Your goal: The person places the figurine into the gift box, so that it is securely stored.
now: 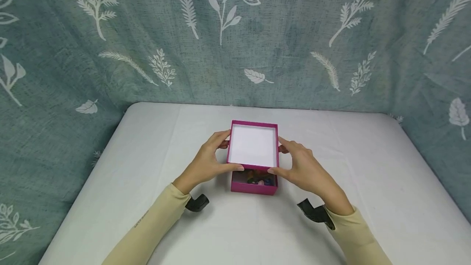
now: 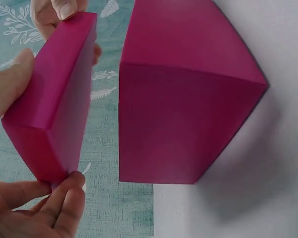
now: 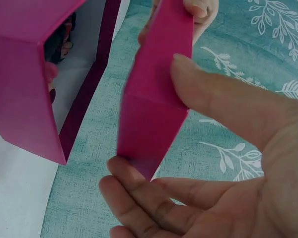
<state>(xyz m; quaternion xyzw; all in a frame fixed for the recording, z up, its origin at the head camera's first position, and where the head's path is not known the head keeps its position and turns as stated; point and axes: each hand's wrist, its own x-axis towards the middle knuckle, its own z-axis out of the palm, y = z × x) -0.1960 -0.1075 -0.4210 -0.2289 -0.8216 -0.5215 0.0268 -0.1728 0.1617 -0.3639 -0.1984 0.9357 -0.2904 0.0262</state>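
Observation:
A square magenta lid (image 1: 254,144), its white face framed by a magenta rim, is held between both hands over a magenta box (image 1: 254,189). My left hand (image 1: 206,160) grips the lid's left side, thumb along the near edge and fingers at the far side. On the opposite side, my right hand (image 1: 303,167) holds it the same way. Both wrist views show a gap between lid and box. The box stands uncovered at its near part, where small dark and coloured items (image 1: 260,181) show inside; their kind is unclear. The lid hides the rest.
The box stands on a table with a white cloth (image 1: 176,134). Behind and at the sides hangs a blue-green curtain (image 1: 206,68) with white leaf prints. Black straps (image 1: 197,203) sit at both wrists, over beige sleeves.

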